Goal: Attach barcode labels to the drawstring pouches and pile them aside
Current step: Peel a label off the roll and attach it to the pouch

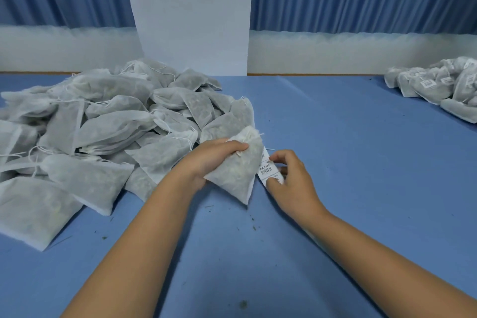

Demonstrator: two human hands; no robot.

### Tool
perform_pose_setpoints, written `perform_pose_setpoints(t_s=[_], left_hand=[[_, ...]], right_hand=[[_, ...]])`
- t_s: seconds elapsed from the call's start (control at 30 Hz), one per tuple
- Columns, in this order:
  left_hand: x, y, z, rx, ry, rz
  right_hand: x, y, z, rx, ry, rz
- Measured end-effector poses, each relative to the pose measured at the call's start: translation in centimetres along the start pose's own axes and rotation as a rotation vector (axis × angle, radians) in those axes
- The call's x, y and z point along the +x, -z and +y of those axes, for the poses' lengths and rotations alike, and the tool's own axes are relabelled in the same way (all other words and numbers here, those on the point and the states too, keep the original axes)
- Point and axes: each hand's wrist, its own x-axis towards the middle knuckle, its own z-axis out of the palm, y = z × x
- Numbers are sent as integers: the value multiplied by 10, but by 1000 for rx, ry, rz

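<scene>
Left hand: bare forearm reaching forward, fingers curled over the neck of a drawstring pouch. Right hand: just right of the left hand, bare forearm, fingertips pinching a barcode label strip.

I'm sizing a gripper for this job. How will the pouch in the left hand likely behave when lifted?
Probably floppy: the pouch bulges and creases where the left hand grips it. Likely light, since a few curled fingers hold it up. Unlikely to roll: pouches in the pile lie slumped flat.
</scene>
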Motion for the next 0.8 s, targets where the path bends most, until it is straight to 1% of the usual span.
perform_pose_setpoints(t_s=[0.1,0.2,0.3,0.37,0.47,0.57,0.7,0.8], left_hand=[[-4,6,2,-36,101,-162],[-5,4,0,-175,179,-230],[-2,2,-4,-366,238,-238],[-1,3,-8,-433,259,-213],[0,3,-9,-504,297,-214],[1,4,-11,-502,324,-210],[-1,5,-11,-425,290,-245],[-1,5,-9,-389,268,-275]], right_hand=[[4,3,-3,136,-38,36],[7,2,-8,159,-37,29],[2,-3,-8,95,-8,-27],[-3,-5,-7,44,28,-32],[-6,-3,-7,-48,139,-58],[-7,2,-8,-97,192,-91],[-7,8,-5,36,95,-100],[-1,12,-7,89,45,-150]])
